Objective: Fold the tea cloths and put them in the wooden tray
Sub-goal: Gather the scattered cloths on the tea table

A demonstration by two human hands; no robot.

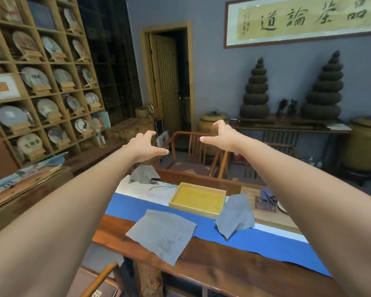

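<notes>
Wooden tray on table between 3 tea cloths, chair behind.

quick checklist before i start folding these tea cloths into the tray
1. Both hands free: ok. The left hand and right hand are raised in the air and hold nothing.
2. Wooden tray empty: ok, nothing lies in it.
3. A cloth ready to fold: ok. The flat cloth lies spread at the table's near edge, one corner overhanging.
4. Other cloths flat: not ok. The crumpled cloth right of the tray and the far cloth are bunched up.
5. The dark blue cloth further right belongs to the task: cannot tell.
</notes>
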